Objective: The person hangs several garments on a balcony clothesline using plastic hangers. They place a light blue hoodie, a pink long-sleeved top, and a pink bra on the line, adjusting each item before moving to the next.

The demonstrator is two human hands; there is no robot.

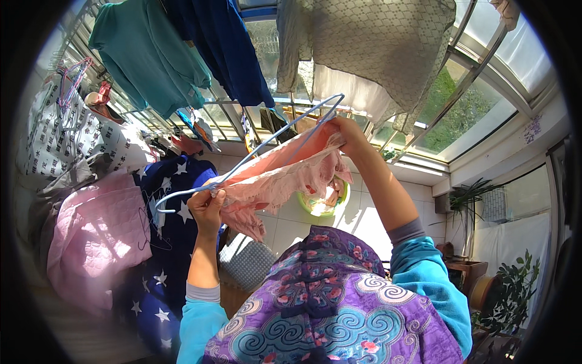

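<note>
The pink garment (pixel 270 191) hangs stretched between my two grips, just above the middle of the view. It is thin and wrinkled, smooth coral-pink along its upper face, with a paler, frilly-looking border and crumpled folds drooping toward 7 o'clock.

My left grip (pixel 207 209), at 9 o'clock, pinches the garment's edge against the blue hanger (pixel 260 145). My right grip (pixel 351 134), at 1 o'clock, grasps the other end of the cloth; I cannot tell whether it also touches the hanger. The hanger is slim and smooth, its curved end poking out past my left grip and its bent corner pointing to 1 o'clock.

Beyond the drooping cloth sits a round green basin (pixel 321 213) holding more fabric. Pale floor tiles (pixel 364 221) stretch to 3 o'clock, up to the window ledge. A teal top (pixel 148 57) at 10 o'clock and a patterned sheer cloth (pixel 382 54) at 1 o'clock hang near the hanger, bounding the room above. Quilted pink fabric (pixel 97 230) bulges at 8 o'clock, well apart from my left grip.
</note>
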